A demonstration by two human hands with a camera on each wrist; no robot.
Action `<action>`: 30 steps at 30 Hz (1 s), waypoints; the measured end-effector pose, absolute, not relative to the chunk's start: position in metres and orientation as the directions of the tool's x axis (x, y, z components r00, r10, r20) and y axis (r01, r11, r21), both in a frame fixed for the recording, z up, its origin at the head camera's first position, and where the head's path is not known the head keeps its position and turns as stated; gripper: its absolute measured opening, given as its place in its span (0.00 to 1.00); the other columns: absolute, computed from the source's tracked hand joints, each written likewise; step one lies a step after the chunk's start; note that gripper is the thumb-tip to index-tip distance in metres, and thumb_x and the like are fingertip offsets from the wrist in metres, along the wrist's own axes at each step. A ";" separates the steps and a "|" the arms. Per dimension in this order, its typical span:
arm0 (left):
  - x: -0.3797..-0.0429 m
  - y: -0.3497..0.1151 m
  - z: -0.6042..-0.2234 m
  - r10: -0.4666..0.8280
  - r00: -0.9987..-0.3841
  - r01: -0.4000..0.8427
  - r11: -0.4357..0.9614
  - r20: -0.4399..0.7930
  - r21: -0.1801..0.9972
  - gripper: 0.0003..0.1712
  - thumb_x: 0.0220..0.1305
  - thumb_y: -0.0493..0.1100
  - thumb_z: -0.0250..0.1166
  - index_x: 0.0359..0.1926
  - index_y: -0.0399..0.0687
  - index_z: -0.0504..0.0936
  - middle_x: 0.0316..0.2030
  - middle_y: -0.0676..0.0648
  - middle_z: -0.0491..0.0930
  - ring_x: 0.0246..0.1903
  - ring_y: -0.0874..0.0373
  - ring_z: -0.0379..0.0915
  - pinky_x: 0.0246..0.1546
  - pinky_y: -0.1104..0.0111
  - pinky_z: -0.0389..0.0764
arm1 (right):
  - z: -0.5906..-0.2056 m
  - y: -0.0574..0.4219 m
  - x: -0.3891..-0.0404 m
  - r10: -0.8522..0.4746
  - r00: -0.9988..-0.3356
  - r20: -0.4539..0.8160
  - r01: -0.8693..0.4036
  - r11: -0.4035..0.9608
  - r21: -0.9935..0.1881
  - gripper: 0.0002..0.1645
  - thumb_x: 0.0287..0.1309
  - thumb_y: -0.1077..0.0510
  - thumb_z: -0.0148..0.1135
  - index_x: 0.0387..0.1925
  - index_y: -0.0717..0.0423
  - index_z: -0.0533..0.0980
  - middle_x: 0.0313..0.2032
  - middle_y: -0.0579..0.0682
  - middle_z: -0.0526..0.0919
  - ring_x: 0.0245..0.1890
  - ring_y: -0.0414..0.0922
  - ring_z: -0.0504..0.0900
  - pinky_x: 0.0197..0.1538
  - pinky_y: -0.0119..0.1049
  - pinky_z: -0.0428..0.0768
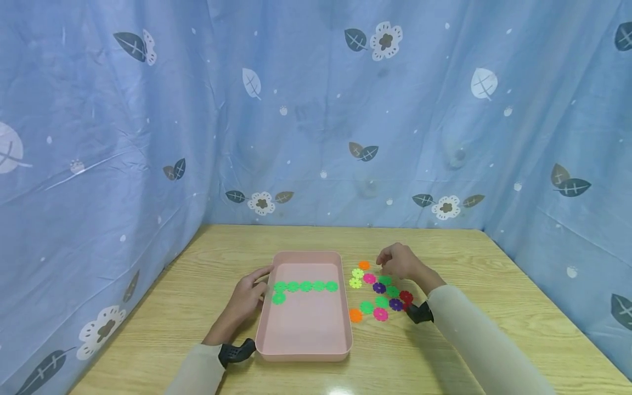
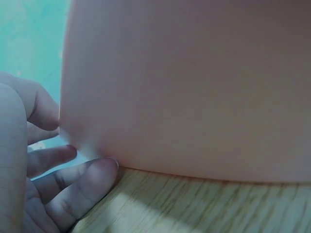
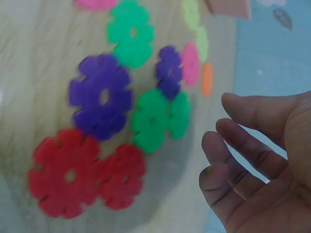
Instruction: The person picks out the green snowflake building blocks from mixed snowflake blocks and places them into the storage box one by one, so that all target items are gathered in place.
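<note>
A pink tray (image 1: 306,329) stands on the table, holding several green flower-shaped plastic discs (image 1: 306,286) in a row, with one more below the row's left end. My left hand (image 1: 242,299) touches the tray's left side; in the left wrist view its fingertips lie against the outer wall (image 2: 184,97). Above the loose discs to the tray's right hovers my right hand (image 1: 402,263), fingers loosely bent, nothing held. Nearest to it are green discs (image 3: 149,138), with purple discs (image 3: 87,99) and red discs (image 3: 51,172) farther off in the right wrist view.
Right of the tray also lie yellow discs (image 1: 355,283), pink discs (image 1: 381,314) and orange discs (image 1: 356,315). A wooden table (image 1: 197,263) carries everything. Blue patterned curtains (image 1: 316,109) hang behind and at both sides.
</note>
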State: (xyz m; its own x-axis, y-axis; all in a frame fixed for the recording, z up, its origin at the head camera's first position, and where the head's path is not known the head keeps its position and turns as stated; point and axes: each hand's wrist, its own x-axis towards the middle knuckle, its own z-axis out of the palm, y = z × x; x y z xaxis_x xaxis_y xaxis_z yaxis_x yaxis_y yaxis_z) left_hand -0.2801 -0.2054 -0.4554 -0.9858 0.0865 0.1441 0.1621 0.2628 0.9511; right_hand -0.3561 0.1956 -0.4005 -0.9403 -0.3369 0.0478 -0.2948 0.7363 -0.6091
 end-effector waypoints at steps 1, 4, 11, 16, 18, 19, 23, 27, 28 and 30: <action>-0.279 -0.206 -0.455 0.084 -0.986 0.160 0.263 0.143 0.951 0.32 0.66 0.30 0.48 0.72 0.34 0.67 0.34 0.30 0.83 0.30 0.44 0.81 0.24 0.62 0.86 | -0.404 0.197 -0.356 -0.338 -0.940 0.049 -0.298 0.740 -0.603 0.08 0.55 0.68 0.67 0.39 0.65 0.84 0.35 0.54 0.86 0.33 0.48 0.79 0.35 0.43 0.83; -0.278 -0.208 -0.457 0.077 -0.986 0.163 0.271 0.147 0.949 0.32 0.66 0.30 0.49 0.72 0.36 0.68 0.35 0.31 0.84 0.29 0.47 0.81 0.24 0.64 0.85 | -0.412 0.199 -0.355 -0.343 -0.938 0.046 -0.300 0.740 -0.602 0.08 0.54 0.68 0.68 0.37 0.64 0.85 0.36 0.54 0.86 0.37 0.50 0.79 0.45 0.47 0.84; -0.281 -0.212 -0.464 0.063 -0.983 0.183 0.271 0.173 0.945 0.32 0.65 0.32 0.51 0.71 0.41 0.71 0.31 0.37 0.85 0.27 0.52 0.80 0.23 0.64 0.85 | -0.427 0.199 -0.354 -0.341 -0.940 0.016 -0.290 0.773 -0.563 0.09 0.50 0.69 0.72 0.35 0.58 0.86 0.35 0.50 0.85 0.37 0.48 0.78 0.44 0.47 0.84; -0.283 -0.210 -0.463 0.084 -0.979 0.204 0.266 0.188 0.942 0.32 0.65 0.33 0.51 0.72 0.40 0.70 0.30 0.37 0.84 0.26 0.53 0.80 0.23 0.63 0.85 | -0.429 0.198 -0.353 -0.328 -0.944 0.032 -0.299 0.810 -0.504 0.09 0.50 0.71 0.70 0.32 0.57 0.84 0.35 0.51 0.84 0.37 0.50 0.78 0.44 0.47 0.84; -0.283 -0.208 -0.462 0.087 -0.979 0.203 0.265 0.187 0.942 0.32 0.66 0.32 0.50 0.72 0.39 0.69 0.31 0.37 0.84 0.26 0.53 0.80 0.23 0.63 0.85 | -0.428 0.197 -0.352 -0.326 -0.945 0.029 -0.297 0.816 -0.496 0.09 0.50 0.73 0.68 0.32 0.58 0.83 0.35 0.51 0.84 0.37 0.50 0.79 0.45 0.48 0.85; -0.283 -0.208 -0.462 0.086 -0.979 0.199 0.266 0.183 0.943 0.32 0.66 0.32 0.50 0.72 0.40 0.70 0.30 0.36 0.84 0.26 0.52 0.80 0.23 0.63 0.85 | -0.428 0.196 -0.352 -0.322 -0.946 0.026 -0.293 0.820 -0.492 0.10 0.50 0.73 0.68 0.32 0.58 0.83 0.35 0.51 0.85 0.37 0.50 0.79 0.45 0.48 0.85; -0.283 -0.207 -0.462 0.093 -0.980 0.195 0.266 0.176 0.944 0.32 0.65 0.32 0.50 0.72 0.40 0.69 0.30 0.36 0.84 0.27 0.50 0.81 0.24 0.62 0.86 | -0.427 0.193 -0.349 -0.307 -0.951 0.026 -0.282 0.833 -0.476 0.10 0.50 0.74 0.68 0.32 0.59 0.81 0.34 0.51 0.84 0.36 0.49 0.79 0.45 0.48 0.85; -0.283 -0.208 -0.462 0.095 -0.980 0.194 0.272 0.174 0.942 0.33 0.65 0.32 0.51 0.72 0.40 0.70 0.30 0.37 0.84 0.28 0.50 0.81 0.24 0.62 0.85 | -0.428 0.192 -0.349 -0.284 -0.959 0.020 -0.259 0.841 -0.474 0.11 0.50 0.74 0.68 0.32 0.58 0.79 0.35 0.51 0.82 0.36 0.49 0.77 0.47 0.48 0.84; -0.283 -0.208 -0.461 0.092 -0.980 0.193 0.272 0.174 0.943 0.33 0.65 0.32 0.51 0.72 0.40 0.70 0.30 0.37 0.84 0.28 0.50 0.81 0.24 0.63 0.85 | -0.427 0.192 -0.349 -0.284 -0.959 0.016 -0.257 0.839 -0.480 0.11 0.51 0.74 0.68 0.32 0.57 0.79 0.35 0.51 0.82 0.36 0.49 0.77 0.46 0.47 0.83; -0.283 -0.209 -0.461 0.088 -0.981 0.193 0.270 0.175 0.943 0.33 0.64 0.32 0.51 0.72 0.40 0.70 0.30 0.37 0.84 0.27 0.51 0.80 0.23 0.63 0.85 | -0.424 0.192 -0.350 -0.291 -0.957 0.017 -0.262 0.831 -0.491 0.12 0.51 0.75 0.65 0.32 0.57 0.78 0.34 0.52 0.81 0.34 0.49 0.76 0.42 0.45 0.83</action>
State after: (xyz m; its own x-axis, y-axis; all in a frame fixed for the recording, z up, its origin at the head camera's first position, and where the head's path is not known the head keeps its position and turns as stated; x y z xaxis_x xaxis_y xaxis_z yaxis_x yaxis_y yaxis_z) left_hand -0.2832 -0.2090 -0.4605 -0.9806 0.0878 0.1755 0.1930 0.2700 0.9433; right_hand -0.3497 0.1917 -0.4245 -0.9566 -0.2910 0.0170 -0.2616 0.8312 -0.4905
